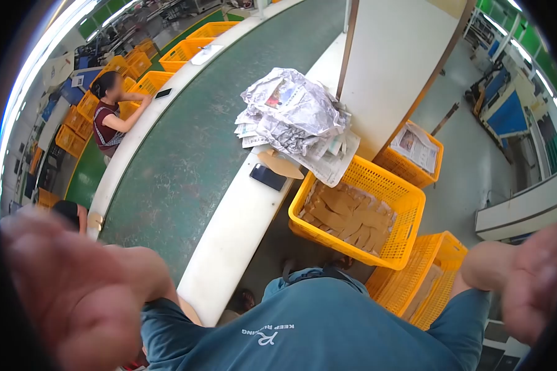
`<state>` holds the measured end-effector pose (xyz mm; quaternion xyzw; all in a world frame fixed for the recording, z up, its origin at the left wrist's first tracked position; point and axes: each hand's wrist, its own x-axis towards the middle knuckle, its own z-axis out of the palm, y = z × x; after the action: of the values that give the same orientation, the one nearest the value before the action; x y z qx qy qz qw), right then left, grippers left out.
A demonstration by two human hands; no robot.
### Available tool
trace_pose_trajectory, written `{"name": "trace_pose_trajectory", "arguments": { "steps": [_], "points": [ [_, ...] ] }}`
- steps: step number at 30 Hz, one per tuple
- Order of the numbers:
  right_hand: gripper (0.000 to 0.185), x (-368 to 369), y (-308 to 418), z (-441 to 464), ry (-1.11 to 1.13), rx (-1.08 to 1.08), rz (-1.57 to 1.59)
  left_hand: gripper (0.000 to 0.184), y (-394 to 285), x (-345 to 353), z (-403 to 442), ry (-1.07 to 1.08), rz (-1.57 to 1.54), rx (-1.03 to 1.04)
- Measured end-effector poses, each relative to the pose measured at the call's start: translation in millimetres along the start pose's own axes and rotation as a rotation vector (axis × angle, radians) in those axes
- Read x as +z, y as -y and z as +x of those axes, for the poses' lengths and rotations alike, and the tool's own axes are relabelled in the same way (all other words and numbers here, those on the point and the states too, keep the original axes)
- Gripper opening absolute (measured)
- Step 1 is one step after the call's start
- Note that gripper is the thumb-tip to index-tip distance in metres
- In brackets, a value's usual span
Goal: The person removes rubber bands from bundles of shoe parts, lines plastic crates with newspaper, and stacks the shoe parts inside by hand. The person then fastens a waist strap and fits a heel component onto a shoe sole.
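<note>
Both hands are raised close to the camera, large and blurred. My left hand [74,290] is at the lower left, its fingertips not clear. At the right edge is my right hand [535,281], partly cut off, its fingers hidden. Nothing can be made out in either hand. Ahead of my body, crumpled newspaper [294,111] is heaped on the green surface [192,142] and its white edge. Beside the heap lie a tan flat piece [281,165] and a dark phone [267,177]. A yellow crate [408,238] holds many brown pieces [346,213].
Another yellow crate [424,176] with newspaper stands behind; more crates [442,247] are at the lower right. A white panel [402,62] rises behind the heap. Across the curved table a person [111,117] sits near a phone [163,93] and yellow crates [182,54].
</note>
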<state>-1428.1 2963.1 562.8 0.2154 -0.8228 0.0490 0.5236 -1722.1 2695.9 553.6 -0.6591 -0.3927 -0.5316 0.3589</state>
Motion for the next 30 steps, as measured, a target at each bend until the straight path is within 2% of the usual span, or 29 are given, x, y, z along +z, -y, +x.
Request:
{"name": "trace_pose_trajectory", "arguments": {
  "steps": [2,4,11,17,22,27,30],
  "points": [
    [0.040,0.1,3.3,34.1,0.027,-0.198,-0.034,0.027,-17.1,-15.1,20.3,0.089,-0.062,0.155],
    [0.039,1.5,9.7,58.6,0.058,-0.327,-0.052,0.026,-28.0,-23.8,29.0,0.173,-0.082,0.216],
    [0.038,3.1,16.4,86.4,0.083,-0.409,-0.111,0.025,-26.8,-57.1,31.1,0.232,0.016,0.187],
    [0.036,18.0,-6.1,102.4,0.117,-0.245,-0.057,0.025,-20.6,-73.7,54.2,0.222,0.048,0.049],
    [0.035,82.3,-20.6,57.6,0.323,-0.024,0.006,0.025,-40.0,-77.9,22.4,0.324,0.032,-0.058],
    [0.034,115.2,-42.8,27.9,0.501,0.118,0.054,0.026,-14.8,-66.0,9.9,0.380,0.012,-0.137],
    [0.033,107.2,-46.8,31.1,0.535,0.082,0.051,0.026,-3.4,-64.8,10.1,0.423,0.034,-0.167]
  ]
}}
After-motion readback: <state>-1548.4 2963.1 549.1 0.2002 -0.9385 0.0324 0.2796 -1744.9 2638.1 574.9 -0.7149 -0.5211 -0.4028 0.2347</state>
